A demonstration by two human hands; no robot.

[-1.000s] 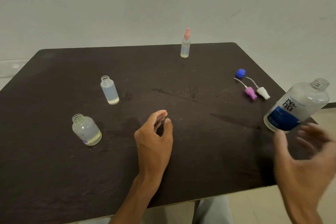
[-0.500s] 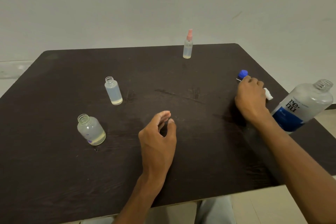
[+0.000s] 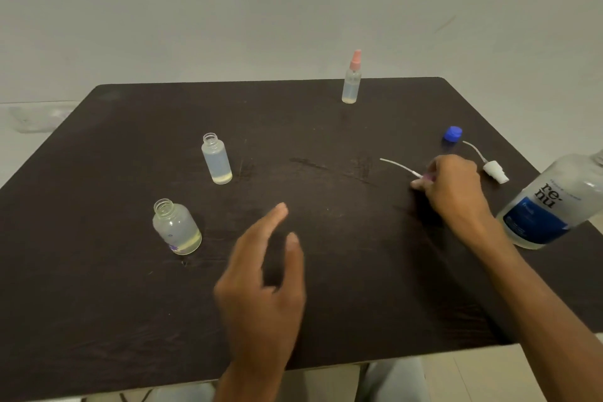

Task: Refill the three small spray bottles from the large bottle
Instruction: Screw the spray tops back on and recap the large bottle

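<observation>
We count 3 small bottles: a squat open bottle (image 3: 176, 228) w/ a purple mark, just left of our left hand (image 3: 261, 287); a slim open bottle (image 3: 216, 158) beyond it; a capped bottle (image 3: 351, 81) w/ pink sprayer, far past both hands. All clear, each w/ a thin yellowish layer at the bottom. 1 large bottle (image 3: 554, 206), uncapped, clear w/ blue label, stands right of our right hand (image 3: 453, 189). 2 loose sprayer heads: a pink sprayer head (image 3: 427, 177) pinched in our right fingers, tube pointing left; a white sprayer head (image 3: 494, 170) just right of them. 1 blue cap (image 3: 453, 134) beyond. Left fingers loose, spread, gripping nothing, above the table (image 3: 98, 303).
</observation>
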